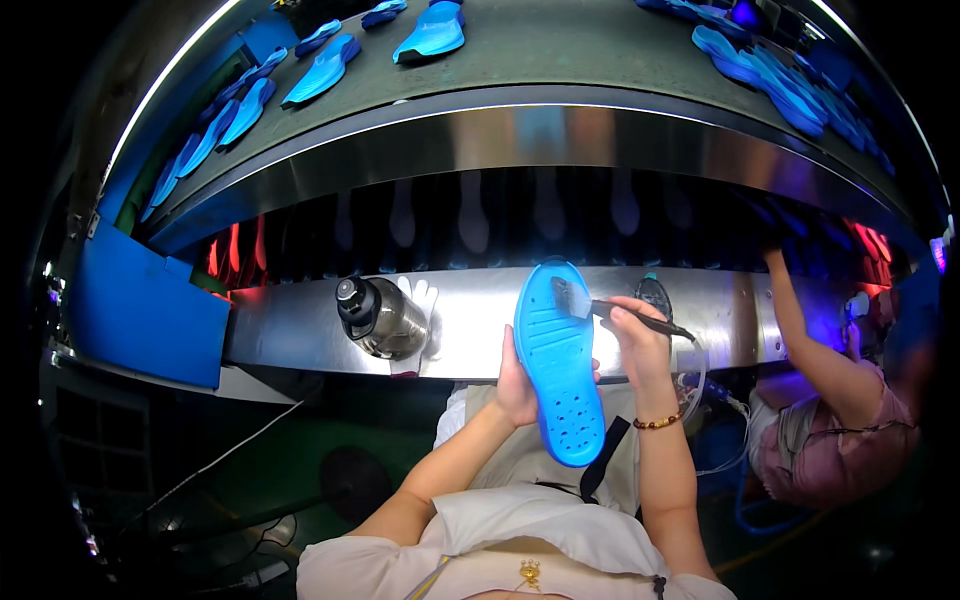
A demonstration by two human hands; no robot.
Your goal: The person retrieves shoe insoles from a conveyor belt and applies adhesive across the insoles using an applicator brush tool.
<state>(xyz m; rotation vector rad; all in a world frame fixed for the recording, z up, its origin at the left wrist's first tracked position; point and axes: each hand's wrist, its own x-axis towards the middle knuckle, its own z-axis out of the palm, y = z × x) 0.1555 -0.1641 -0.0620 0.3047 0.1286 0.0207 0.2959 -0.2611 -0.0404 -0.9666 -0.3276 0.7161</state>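
Nearest: pale shirt [480, 535] with a gold pendant [529, 572] at the neck, and beige cloth [490, 465] over the lap. Beyond these, two bare hands, apart from each other, each closed on something. Left hand [515, 385]: clamped on a blue sole [562, 375], with thumb along the left edge, fingertips just visible past the right edge, and the rest of the grip hidden beneath. Right hand [642, 345]: beside the right edge of the sole, wrapped around the dark handle of a brush [610, 308], with a beaded bracelet [658, 423] at the wrist. Sole between the two hands, holed end toward the body, ridges midway, upper end under the brush head; bristle contact too unclear to tell. To the right of the wrist, a clear tube [703, 375].

Farther: metal counter [480, 310], bearing a dark bottle [390, 320] with a white glove [420, 300] just beside it, and a small dark item [652, 293] near the brush. At right, a seated co-worker [830, 440], one arm extended.

Farthest: grey belt [560, 60] behind a shiny rail [500, 140], with blue soles [432, 32] spread at left and clustered at right.
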